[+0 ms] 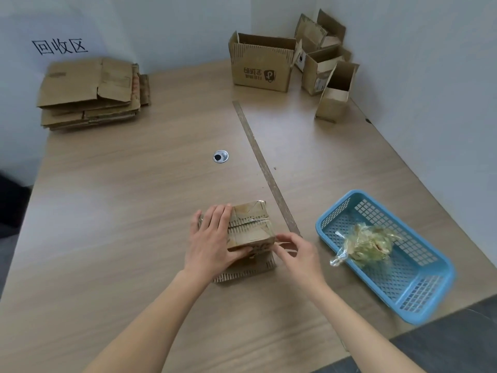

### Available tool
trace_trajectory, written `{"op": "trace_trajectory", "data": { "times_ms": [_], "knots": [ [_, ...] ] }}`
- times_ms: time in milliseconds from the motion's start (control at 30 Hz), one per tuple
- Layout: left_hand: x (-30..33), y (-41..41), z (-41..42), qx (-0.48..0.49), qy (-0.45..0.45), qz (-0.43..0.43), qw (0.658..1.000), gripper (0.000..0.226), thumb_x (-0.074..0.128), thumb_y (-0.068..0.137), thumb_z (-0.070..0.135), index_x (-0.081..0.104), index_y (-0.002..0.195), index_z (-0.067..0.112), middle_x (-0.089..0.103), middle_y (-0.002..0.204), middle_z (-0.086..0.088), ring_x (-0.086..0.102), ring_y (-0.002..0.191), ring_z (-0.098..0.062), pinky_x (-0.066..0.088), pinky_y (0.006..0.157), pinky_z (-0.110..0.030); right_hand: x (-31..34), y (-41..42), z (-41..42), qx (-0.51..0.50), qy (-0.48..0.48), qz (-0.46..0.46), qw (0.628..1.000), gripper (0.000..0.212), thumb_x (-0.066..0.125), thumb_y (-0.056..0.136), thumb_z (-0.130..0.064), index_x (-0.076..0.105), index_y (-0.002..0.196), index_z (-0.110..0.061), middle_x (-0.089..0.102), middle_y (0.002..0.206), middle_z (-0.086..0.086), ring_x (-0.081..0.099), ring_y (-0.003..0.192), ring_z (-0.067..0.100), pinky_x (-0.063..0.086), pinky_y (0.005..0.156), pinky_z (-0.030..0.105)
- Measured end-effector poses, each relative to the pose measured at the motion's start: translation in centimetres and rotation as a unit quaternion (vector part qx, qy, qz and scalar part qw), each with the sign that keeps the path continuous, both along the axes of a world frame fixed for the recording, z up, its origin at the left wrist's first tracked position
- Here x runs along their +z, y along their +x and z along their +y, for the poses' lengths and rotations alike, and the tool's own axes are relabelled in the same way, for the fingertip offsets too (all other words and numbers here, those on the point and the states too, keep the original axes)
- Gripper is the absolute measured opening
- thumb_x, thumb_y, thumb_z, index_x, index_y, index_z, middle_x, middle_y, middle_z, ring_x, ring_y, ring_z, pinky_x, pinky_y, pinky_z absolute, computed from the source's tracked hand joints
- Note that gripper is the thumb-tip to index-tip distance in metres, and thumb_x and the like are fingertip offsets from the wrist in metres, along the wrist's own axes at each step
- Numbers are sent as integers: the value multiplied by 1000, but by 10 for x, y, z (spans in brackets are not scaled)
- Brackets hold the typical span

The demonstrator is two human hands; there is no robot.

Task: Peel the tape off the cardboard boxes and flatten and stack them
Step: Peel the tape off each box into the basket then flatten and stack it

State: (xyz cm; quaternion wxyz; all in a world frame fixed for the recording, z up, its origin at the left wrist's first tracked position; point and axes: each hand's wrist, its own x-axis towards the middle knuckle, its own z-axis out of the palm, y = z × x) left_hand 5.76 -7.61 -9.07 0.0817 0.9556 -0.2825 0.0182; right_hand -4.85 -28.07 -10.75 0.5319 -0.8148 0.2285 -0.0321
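A small taped cardboard box stands on the wooden table near its front. My left hand lies over the box's left side, fingers across the top and thumb on the near face. My right hand is at the box's near right corner, its fingertips pinching at the clear tape there. A stack of flattened boxes lies at the far left of the table. Several open boxes stand at the far right, the largest with printed text.
A blue plastic basket at my right holds a wad of peeled tape. A long metal ruler lies diagonally across the table. A round cable grommet sits mid-table. Walls close the far and right sides.
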Motion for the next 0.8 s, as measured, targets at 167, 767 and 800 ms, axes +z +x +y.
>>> {"op": "trace_trajectory", "data": {
  "times_ms": [167, 767, 800],
  "knots": [
    [0, -1, -1, 8, -11, -6, 1000, 112, 42, 71, 87, 35, 154, 14, 44, 152, 1, 34, 146, -22, 19, 123, -52, 5, 1, -1, -13, -37, -23, 999, 17, 78, 90, -24, 70, 84, -38, 72, 80, -25, 68, 82, -6, 48, 68, 7],
    [10, -2, 0, -17, -36, 47, 998, 110, 69, 67, 79, 32, 153, 21, 40, 153, 7, 28, 148, -16, 10, 125, -45, 44, 7, -18, 82, -90, -29, 992, 8, 67, 91, -21, 63, 84, -21, 68, 83, -11, 65, 83, 3, 56, 72, 28],
    [10, -2, 0, -21, -42, 48, 998, 110, 70, 67, 79, 33, 152, 20, 40, 153, 6, 29, 147, -16, 11, 124, -45, 45, 12, -20, 80, -92, -32, 992, 7, 67, 90, -22, 63, 84, -21, 68, 83, -11, 66, 84, 3, 56, 72, 27]
  ]
}}
